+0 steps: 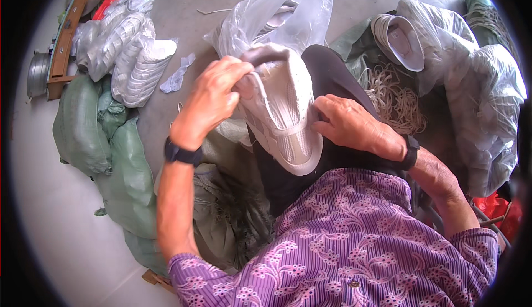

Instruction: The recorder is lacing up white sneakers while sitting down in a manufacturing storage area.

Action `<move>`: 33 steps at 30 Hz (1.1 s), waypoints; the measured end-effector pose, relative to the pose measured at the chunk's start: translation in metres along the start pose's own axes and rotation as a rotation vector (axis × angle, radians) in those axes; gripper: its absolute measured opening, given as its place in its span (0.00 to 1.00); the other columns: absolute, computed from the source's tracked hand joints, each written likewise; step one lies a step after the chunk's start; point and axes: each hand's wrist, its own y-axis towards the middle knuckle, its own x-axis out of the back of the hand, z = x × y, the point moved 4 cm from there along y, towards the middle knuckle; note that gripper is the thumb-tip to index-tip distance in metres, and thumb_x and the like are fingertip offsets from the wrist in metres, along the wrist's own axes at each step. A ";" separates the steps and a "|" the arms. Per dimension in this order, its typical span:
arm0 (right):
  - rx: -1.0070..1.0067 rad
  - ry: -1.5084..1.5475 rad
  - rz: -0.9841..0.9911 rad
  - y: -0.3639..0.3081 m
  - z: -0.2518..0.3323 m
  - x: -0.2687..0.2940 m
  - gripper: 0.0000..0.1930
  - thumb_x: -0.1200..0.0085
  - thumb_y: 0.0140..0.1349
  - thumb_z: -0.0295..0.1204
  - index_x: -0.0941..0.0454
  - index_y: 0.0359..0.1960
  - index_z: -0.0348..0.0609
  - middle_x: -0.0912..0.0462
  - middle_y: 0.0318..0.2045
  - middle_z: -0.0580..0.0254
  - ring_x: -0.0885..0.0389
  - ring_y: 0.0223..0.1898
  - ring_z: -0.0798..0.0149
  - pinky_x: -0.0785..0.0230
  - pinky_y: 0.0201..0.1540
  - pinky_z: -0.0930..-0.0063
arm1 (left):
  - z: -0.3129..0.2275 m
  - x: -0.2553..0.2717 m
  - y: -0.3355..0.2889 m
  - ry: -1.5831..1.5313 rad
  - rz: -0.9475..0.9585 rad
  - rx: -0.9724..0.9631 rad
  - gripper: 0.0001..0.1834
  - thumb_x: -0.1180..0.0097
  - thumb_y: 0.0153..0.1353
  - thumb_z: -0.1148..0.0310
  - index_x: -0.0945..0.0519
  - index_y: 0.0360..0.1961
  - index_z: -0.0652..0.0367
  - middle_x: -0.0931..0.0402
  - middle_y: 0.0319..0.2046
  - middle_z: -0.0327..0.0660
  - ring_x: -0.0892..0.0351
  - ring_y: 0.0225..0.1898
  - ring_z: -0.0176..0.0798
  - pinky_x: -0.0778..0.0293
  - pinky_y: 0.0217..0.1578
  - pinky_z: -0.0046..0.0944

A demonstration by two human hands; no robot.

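Note:
A white shoe (pixel 288 124) without laces rests over my lap, its toe pointing toward me and its opening away. My left hand (pixel 213 94) is closed on the shoe's upper edge beside the opening, on the left. On the other side, my right hand (pixel 352 121) pinches the shoe near its eyelet edge; what lies between those fingertips is hidden. Just beyond the shoe lies a clear plastic bag (pixel 302 11) with another shoe partly visible inside it.
White laces (pixel 396 102) lie heaped to the right, below a stack of white shoes (pixel 407 44). Plastic-wrapped shoes (pixel 471 102) fill the far right. Green sacks (pixel 83 124) and bagged shoes (pixel 141 58) stand at left, near a wooden stool (pixel 66 41). Scrap paper (pixel 178 74) lies on the floor.

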 end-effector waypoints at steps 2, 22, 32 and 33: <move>0.069 -0.063 -0.096 -0.001 0.003 -0.008 0.10 0.45 0.56 0.31 0.29 0.34 0.37 0.24 0.30 0.48 0.22 0.35 0.48 0.29 0.36 0.58 | 0.010 -0.023 0.002 0.007 -0.012 0.012 0.23 0.50 0.41 0.82 0.24 0.44 0.62 0.25 0.40 0.48 0.25 0.43 0.50 0.29 0.45 0.42; 0.302 -0.218 -0.200 0.012 0.016 0.000 0.08 0.45 0.46 0.24 0.31 0.26 0.42 0.27 0.27 0.59 0.23 0.31 0.55 0.33 0.33 0.61 | -0.021 -0.077 0.013 -0.004 -0.237 0.227 0.16 0.39 0.52 0.64 0.19 0.41 0.61 0.23 0.38 0.45 0.28 0.40 0.47 0.32 0.45 0.44; 0.340 -0.331 -0.082 0.040 -0.001 -0.016 0.08 0.46 0.44 0.21 0.25 0.29 0.39 0.25 0.29 0.57 0.21 0.33 0.54 0.29 0.36 0.63 | 0.022 -0.096 -0.005 -0.383 -0.318 0.437 0.18 0.48 0.63 0.61 0.21 0.47 0.63 0.24 0.43 0.47 0.23 0.42 0.42 0.29 0.45 0.37; 0.339 -0.350 -0.075 0.039 -0.003 -0.013 0.09 0.46 0.43 0.21 0.25 0.30 0.39 0.24 0.30 0.58 0.20 0.34 0.55 0.29 0.36 0.63 | 0.022 -0.098 -0.001 -0.387 -0.308 0.420 0.18 0.49 0.63 0.60 0.21 0.46 0.63 0.24 0.43 0.48 0.23 0.43 0.44 0.29 0.46 0.39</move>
